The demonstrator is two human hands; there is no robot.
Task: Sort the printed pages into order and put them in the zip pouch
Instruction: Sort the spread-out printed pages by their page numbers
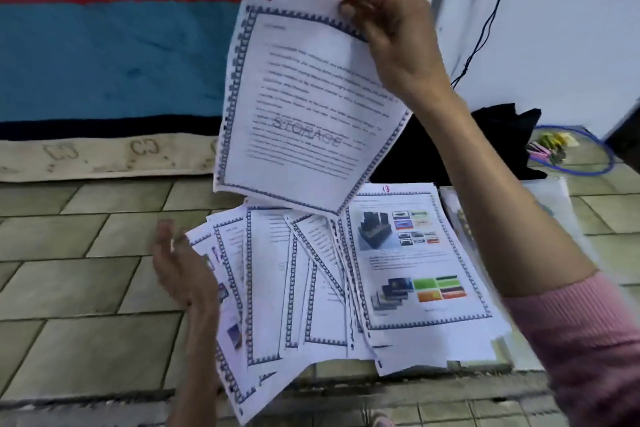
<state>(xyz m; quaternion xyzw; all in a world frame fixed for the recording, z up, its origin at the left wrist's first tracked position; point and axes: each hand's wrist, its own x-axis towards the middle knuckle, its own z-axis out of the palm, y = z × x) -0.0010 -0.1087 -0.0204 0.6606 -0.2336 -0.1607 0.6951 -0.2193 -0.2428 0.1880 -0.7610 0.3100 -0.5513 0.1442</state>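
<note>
Evidently the thin white blue-bordered printed sheet (304, 107), pinched at its top corner by the right hand (388, 35) above the fanned loose pages (346, 281) on the tiled floor (69, 270), is floppy and tears easily, so edges suit gripping; the left hand (183, 270) hovers spread.

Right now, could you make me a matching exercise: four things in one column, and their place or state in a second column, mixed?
1. right hand
2. left hand
3. page marked 13
4. blue cable loop

a. open, beside the fanned pages
b. lying face up on the pile
c. on the floor, far right
d. pinching a raised sheet's top corner

Pairs: 1-d, 2-a, 3-b, 4-c
</note>
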